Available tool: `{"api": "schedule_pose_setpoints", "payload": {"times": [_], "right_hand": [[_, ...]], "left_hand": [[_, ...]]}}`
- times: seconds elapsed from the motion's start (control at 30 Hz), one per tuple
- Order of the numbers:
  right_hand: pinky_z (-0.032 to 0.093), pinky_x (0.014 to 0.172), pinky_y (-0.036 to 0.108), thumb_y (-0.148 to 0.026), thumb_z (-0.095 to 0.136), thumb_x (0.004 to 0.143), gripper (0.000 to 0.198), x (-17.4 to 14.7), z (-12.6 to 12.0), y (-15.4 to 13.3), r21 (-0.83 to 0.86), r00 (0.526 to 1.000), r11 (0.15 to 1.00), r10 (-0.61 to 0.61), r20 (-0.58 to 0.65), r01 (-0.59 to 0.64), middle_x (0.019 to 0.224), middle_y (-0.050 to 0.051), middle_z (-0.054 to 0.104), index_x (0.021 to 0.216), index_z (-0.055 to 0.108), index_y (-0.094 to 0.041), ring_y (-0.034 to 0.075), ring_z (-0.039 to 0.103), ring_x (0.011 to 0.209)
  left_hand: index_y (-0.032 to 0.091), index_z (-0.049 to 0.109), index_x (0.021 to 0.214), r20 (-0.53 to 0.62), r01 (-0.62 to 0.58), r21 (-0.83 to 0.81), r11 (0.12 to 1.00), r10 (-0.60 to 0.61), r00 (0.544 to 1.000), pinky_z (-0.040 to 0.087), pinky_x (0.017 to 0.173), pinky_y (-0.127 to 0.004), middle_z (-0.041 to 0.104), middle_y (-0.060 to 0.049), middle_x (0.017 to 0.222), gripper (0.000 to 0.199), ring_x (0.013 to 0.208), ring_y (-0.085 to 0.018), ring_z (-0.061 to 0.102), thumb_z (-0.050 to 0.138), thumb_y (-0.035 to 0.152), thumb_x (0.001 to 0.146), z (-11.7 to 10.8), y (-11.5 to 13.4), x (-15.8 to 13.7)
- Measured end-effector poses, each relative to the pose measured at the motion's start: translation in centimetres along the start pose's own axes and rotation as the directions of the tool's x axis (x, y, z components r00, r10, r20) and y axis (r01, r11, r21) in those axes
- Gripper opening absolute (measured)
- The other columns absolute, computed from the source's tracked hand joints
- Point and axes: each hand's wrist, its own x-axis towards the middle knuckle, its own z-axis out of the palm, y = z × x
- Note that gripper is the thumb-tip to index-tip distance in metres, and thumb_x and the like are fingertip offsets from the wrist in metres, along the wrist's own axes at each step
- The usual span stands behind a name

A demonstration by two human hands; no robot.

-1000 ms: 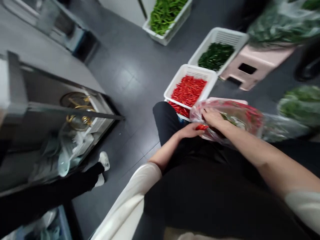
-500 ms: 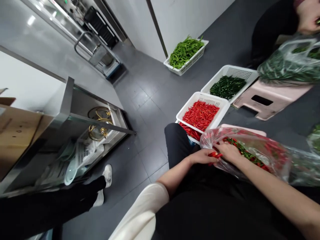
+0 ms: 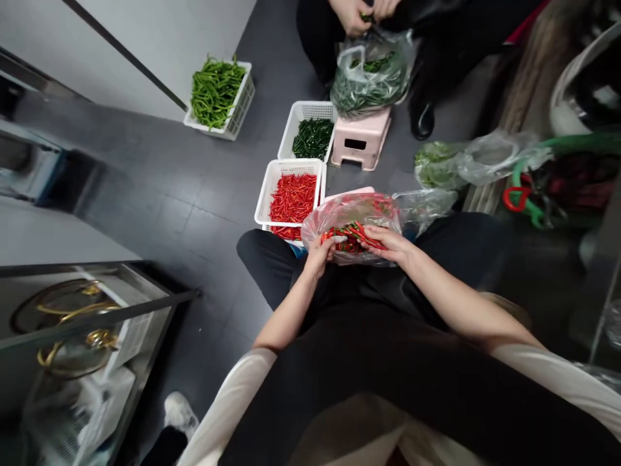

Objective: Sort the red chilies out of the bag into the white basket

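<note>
A clear plastic bag (image 3: 315,223) of red chilies with green stems lies open before my lap, on a pink stool (image 3: 356,192). Over its mouth, my left hand (image 3: 319,254) is closed on some red chilies. My right hand (image 3: 389,246) grips a bunch of red chilies (image 3: 363,234) from the other side, their stems turned in various directions. Just beyond the bag stands a white basket (image 3: 262,200) of red chilies (image 3: 294,197), stacked on another holding more. Behind it, another white basket (image 3: 290,126) holds dark green chilies (image 3: 312,138).
A basket of long green peppers (image 3: 216,94) stands by the wall. Opposite, a person's hands (image 3: 356,14) work above a bag of green chilies (image 3: 371,77) on a pink stool (image 3: 361,139). Red-and-green-handled scissors (image 3: 517,199) are at right; a metal rack (image 3: 160,307) is at left.
My view has swung to the right. My right hand has come up out of the bag with a bunch of chilies. My left hand still holds chilies, now over the bag's opening.
</note>
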Motion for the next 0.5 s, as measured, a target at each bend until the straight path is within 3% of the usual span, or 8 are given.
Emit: {"api": "schedule_pose_setpoints", "payload": {"times": [0.13,0.27,0.33,0.4,0.5], "right_hand": [[0.049,0.047,0.011,-0.020,0.059,0.085,0.016,-0.1,0.1,1.3,0.153,0.998,0.988,-0.019,0.068,0.008,0.078,0.000,0.066,0.101,0.058,-0.020,0.007,0.062,0.060],[0.045,0.043,0.013,-0.024,0.062,0.083,0.018,0.1,0.2,1.9,0.112,0.995,0.994,-0.004,0.095,-0.007,0.079,0.002,0.067,0.101,0.058,-0.021,0.009,0.062,0.060],[0.045,0.043,0.015,-0.027,0.062,0.082,0.021,0.1,0.6,2.0,0.005,0.998,0.999,-0.035,0.054,0.034,0.078,0.003,0.067,0.102,0.058,-0.020,0.010,0.062,0.060],[0.044,0.042,0.017,-0.028,0.064,0.080,0.023,0.0,1.1,2.1,-0.178,0.987,0.973,-0.156,-0.041,0.146,0.073,0.001,0.065,0.101,0.059,-0.020,0.011,0.060,0.056],[0.038,0.041,0.016,-0.026,0.066,0.076,0.022,0.0,1.9,2.3,-0.416,0.918,0.849,-0.389,-0.078,0.324,0.061,-0.004,0.057,0.096,0.061,-0.020,0.009,0.053,0.049]], "left_hand": [[0.018,0.044,0.075,-0.035,0.034,-0.059,0.998,-0.036,0.999,0.010,0.038,-0.017,0.029,0.013,0.045,0.042,0.036,0.000,0.020,0.077,0.041,0.063,1.5,-0.1,-0.5],[0.018,0.047,0.076,-0.060,0.065,-0.077,0.995,-0.070,0.996,0.010,0.037,-0.017,0.029,0.012,0.044,0.042,0.035,0.000,0.020,0.077,0.044,0.063,2.1,-0.2,-0.2],[0.017,0.050,0.077,-0.118,0.064,-0.045,0.997,-0.069,0.991,0.011,0.037,-0.018,0.031,0.012,0.042,0.039,0.034,-0.001,0.022,0.077,0.042,0.063,2.1,-0.4,0.2],[0.016,0.053,0.077,-0.180,0.065,0.010,0.998,-0.062,0.982,0.013,0.037,-0.018,0.036,0.011,0.042,0.036,0.033,-0.001,0.024,0.077,0.039,0.064,2.1,-0.5,0.8],[0.015,0.054,0.078,-0.218,0.090,0.037,0.995,-0.080,0.973,0.014,0.037,-0.017,0.047,0.008,0.047,0.030,0.034,0.000,0.027,0.076,0.032,0.065,2.0,-0.7,1.8]]}}
